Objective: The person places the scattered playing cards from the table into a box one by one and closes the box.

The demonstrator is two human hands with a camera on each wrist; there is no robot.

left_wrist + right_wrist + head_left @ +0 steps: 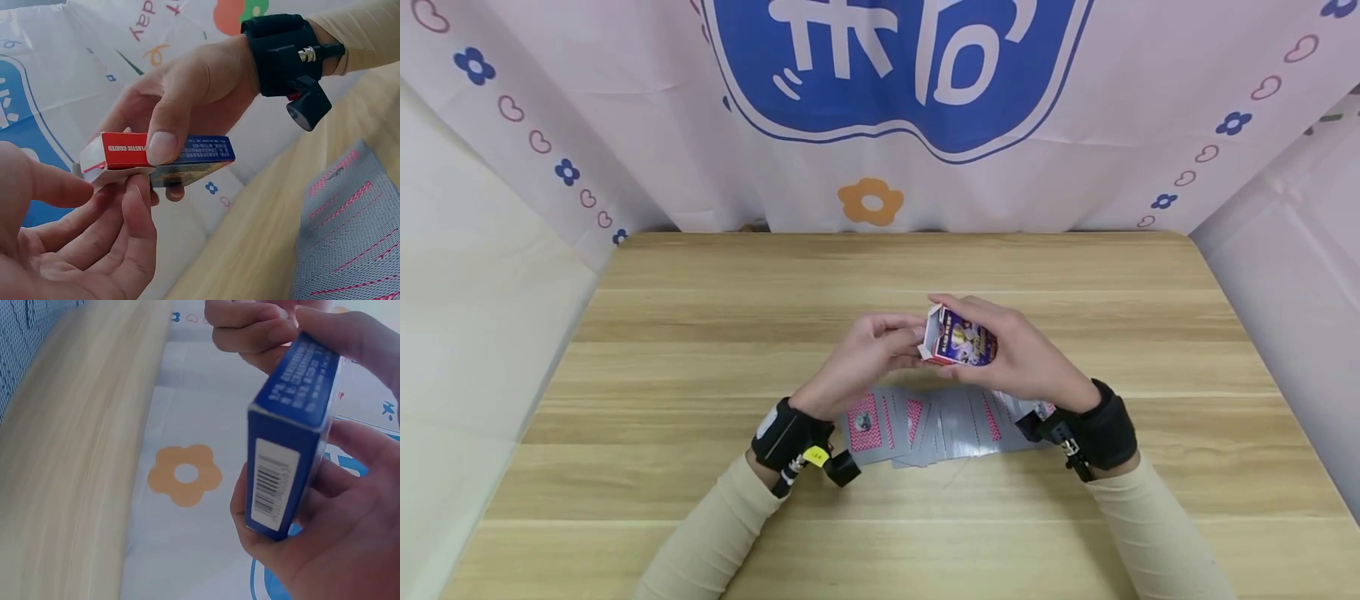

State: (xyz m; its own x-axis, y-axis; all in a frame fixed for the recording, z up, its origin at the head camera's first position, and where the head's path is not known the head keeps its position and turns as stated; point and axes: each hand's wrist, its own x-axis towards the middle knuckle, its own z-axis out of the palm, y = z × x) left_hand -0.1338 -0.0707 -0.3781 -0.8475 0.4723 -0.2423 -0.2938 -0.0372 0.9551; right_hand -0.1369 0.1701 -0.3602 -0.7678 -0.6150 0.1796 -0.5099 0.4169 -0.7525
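In the head view my right hand (1026,358) grips a small playing card box (967,340) above the table, its mouth turned left. My left hand (865,358) is at that mouth, and its bent fingers hold the white flap (122,175) in the left wrist view. There, the right thumb lies along the red and blue side of the box. A barcode label (274,482) marks the blue end in the right wrist view. Beneath both hands, playing cards (953,429) with grey and pink patterned faces lie spread in an overlapping row. Whether the box holds anything cannot be seen.
The wood-grain table (700,333) extends on all sides of the cards. Behind its far edge hangs a white curtain (700,167) with a blue emblem and flowers. Black camera straps (793,437) circle both wrists.
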